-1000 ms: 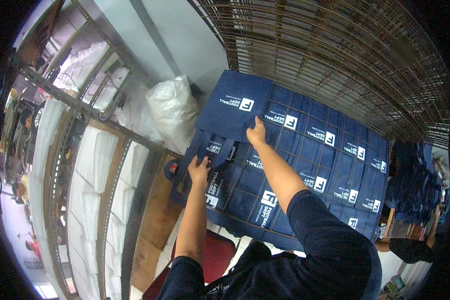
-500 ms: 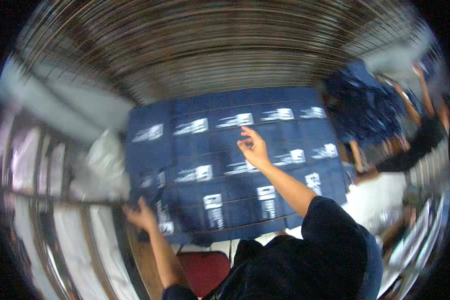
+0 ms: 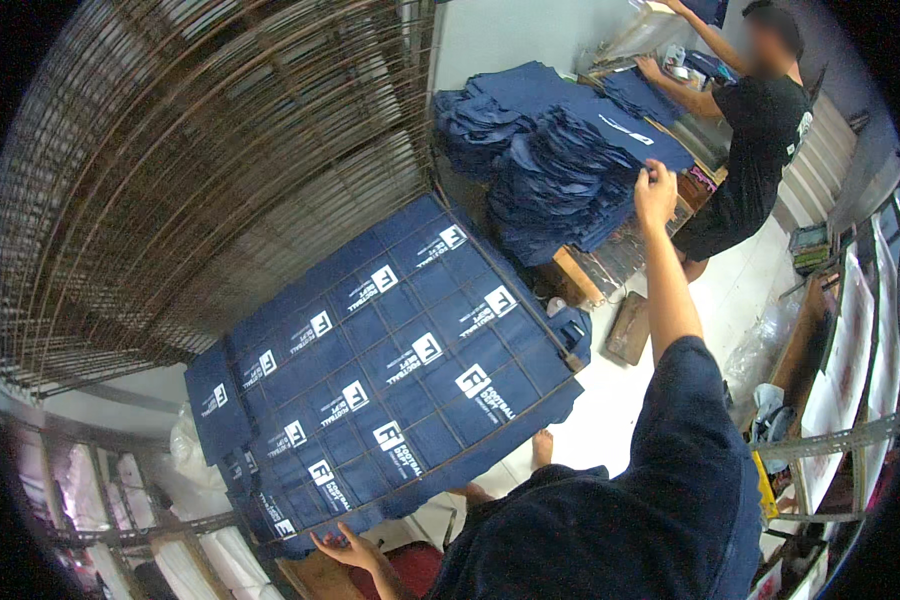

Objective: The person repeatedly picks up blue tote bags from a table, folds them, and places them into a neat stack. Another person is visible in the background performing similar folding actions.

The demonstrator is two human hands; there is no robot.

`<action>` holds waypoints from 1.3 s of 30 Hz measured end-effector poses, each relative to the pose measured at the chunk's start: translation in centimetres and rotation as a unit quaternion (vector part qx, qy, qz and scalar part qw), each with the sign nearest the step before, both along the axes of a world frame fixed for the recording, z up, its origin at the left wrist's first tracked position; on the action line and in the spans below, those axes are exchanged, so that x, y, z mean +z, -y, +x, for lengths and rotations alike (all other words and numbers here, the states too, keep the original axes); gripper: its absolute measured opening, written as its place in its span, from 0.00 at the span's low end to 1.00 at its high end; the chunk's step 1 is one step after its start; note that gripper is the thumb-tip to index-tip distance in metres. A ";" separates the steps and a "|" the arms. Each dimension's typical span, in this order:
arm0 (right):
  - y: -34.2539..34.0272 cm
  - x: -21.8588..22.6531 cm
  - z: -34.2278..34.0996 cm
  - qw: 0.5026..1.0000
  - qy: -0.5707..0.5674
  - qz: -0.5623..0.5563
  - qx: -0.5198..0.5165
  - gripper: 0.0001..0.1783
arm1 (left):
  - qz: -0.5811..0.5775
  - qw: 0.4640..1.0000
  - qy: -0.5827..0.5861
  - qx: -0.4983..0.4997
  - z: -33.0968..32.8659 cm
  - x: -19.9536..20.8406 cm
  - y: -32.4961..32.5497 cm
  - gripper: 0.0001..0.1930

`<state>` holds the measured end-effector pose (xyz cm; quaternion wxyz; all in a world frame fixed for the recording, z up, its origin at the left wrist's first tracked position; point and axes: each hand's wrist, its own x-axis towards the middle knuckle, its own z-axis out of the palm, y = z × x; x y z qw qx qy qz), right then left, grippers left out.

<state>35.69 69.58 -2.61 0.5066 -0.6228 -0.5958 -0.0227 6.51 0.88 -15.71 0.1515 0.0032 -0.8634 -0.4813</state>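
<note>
My right hand (image 3: 656, 196) is stretched out to the far right, its fingers bent together at the near edge of a navy cloth piece (image 3: 595, 112) with a white print. That piece lies over a thick heap of navy cloth pieces (image 3: 560, 180) on a low wooden table. My left hand (image 3: 350, 550) is low at the near edge of a wire drying rack, fingers apart and nothing in them. Rows of navy cloth panels (image 3: 370, 335) with white prints lie flat on the rack, under thin wires.
Raised wire racks (image 3: 220, 150) stand behind the panels. A co-worker (image 3: 760, 130) in black works at the far right table. A brown block (image 3: 627, 328) lies on the white floor (image 3: 595, 420). Shelves line both sides, and a red seat (image 3: 410, 572) is beside my left hand.
My view has turned right. My right hand has moved from over the printed panels to the cloth at the heap. My left hand stays by the rack's near edge.
</note>
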 end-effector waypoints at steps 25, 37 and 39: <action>-13.6 -0.2 16.0 0.749 -0.585 -0.169 0.262 0.18 | 0.154 0.985 0.001 -0.082 12.3 4.2 -9.4 0.28; -8.3 16.9 22.3 0.891 -0.007 0.090 0.445 0.18 | 0.065 0.989 0.042 -0.125 13.3 3.9 -11.1 0.22; -2.8 21.1 18.1 0.860 -0.001 0.092 0.502 0.19 | 0.056 0.990 0.050 -0.123 12.7 3.4 -10.7 0.22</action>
